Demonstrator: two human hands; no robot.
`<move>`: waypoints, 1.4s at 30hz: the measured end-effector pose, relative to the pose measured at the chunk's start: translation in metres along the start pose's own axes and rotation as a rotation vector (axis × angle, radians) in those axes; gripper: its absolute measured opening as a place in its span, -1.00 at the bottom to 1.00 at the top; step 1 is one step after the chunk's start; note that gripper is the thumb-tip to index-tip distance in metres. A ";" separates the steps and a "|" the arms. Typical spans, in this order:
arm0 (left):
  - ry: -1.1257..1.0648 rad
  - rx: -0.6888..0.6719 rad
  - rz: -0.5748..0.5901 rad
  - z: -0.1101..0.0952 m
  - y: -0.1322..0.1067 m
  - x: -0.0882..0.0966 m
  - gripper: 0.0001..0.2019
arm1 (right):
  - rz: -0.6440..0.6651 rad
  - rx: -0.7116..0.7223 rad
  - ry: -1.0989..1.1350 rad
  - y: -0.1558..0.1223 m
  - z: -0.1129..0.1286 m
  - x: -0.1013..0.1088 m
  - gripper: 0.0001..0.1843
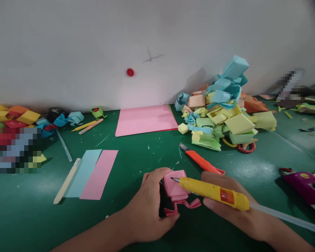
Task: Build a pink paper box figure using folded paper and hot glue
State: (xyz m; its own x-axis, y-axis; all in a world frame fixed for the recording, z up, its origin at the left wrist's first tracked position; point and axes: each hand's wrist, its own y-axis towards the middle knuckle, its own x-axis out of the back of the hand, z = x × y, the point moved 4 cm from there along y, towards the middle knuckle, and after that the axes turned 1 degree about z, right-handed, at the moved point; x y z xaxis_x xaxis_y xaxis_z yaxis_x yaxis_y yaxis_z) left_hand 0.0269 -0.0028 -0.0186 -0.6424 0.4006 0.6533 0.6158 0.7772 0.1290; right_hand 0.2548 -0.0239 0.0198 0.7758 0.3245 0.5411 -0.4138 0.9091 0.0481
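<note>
My left hand (150,206) is closed around a small folded pink paper piece (176,189) held just above the green table (136,154). My right hand (229,206) grips a yellow tool with an orange slider and a metal tip (212,190). The tip touches the top of the pink piece. A clear stick runs out of the tool's back end toward the right edge.
An orange utility knife (201,160) lies just beyond my hands. A pink sheet (146,119) lies by the wall. A heap of folded paper boxes (220,112) stands at the right, pink and blue strips (93,173) at the left, a purple tool (303,183) far right.
</note>
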 end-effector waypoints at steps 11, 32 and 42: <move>-0.012 0.011 0.000 -0.003 0.001 0.001 -0.11 | 0.004 0.018 -0.049 -0.001 0.005 0.002 -0.57; -0.042 0.011 -0.002 -0.004 0.002 0.002 -0.11 | -0.049 0.057 -0.110 -0.003 0.011 0.010 -0.54; -0.029 -0.008 -0.020 -0.002 0.002 0.001 -0.10 | -0.079 0.141 -0.149 -0.004 0.013 0.012 -0.57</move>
State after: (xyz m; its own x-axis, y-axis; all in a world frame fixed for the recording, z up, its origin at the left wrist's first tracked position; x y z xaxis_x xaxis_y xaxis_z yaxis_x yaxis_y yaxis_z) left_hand 0.0283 -0.0020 -0.0156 -0.6675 0.3993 0.6285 0.6066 0.7811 0.1481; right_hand 0.2595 -0.0268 0.0375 0.7336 0.2019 0.6490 -0.4251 0.8813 0.2064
